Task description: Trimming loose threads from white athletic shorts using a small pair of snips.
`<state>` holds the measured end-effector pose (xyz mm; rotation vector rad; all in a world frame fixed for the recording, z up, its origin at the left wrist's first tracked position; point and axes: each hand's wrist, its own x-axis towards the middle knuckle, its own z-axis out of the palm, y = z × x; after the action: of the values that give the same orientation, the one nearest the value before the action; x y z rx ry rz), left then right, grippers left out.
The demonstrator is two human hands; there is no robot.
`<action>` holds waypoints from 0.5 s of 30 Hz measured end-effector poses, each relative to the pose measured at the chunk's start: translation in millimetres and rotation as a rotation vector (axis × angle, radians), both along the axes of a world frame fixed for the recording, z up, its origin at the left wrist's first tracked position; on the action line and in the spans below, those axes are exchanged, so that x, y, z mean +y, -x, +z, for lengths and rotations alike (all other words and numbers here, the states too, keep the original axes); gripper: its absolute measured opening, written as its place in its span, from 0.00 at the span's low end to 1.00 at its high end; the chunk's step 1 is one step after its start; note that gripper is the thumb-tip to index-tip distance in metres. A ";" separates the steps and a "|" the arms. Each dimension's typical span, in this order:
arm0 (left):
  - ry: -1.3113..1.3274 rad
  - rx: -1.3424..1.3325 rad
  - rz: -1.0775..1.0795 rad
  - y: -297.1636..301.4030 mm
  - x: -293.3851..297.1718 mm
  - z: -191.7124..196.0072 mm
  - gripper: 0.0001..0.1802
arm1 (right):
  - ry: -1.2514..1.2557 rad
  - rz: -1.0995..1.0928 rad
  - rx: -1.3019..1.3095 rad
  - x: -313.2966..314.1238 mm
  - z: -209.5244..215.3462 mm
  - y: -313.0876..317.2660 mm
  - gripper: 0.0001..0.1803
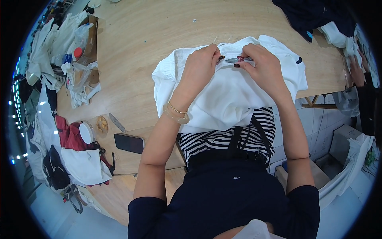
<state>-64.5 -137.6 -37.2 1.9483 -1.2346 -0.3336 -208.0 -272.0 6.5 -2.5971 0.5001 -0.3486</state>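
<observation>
A white garment [227,91] lies bunched on the wooden table [151,36] in front of me and hangs over its near edge. My left hand [201,65] pinches the fabric near its top edge, with a bead bracelet and a clear bangle on the wrist. My right hand [260,65] holds a small pair of metal thread snips [238,59] with red on the handle. The blades point left toward my left fingertips, right at the fabric's edge.
A dark phone [129,142], a clear jar with a white lid [93,129] and a small metal blade [117,122] lie at the left. Piled clothes and plastic bags [77,75] crowd the left edge. Dark garments [314,16] lie far right, beside another person's hand [357,71].
</observation>
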 end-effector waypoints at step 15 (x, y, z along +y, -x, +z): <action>0.059 0.029 0.082 1.4 2.4 5.2 0.04 | 0.071 0.049 0.035 3.9 -3.6 -10.7 0.10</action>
<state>-65.9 -135.2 -32.0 1.9314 -1.1302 -0.2794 -197.3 -268.1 2.9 -2.6829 0.4425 -0.3101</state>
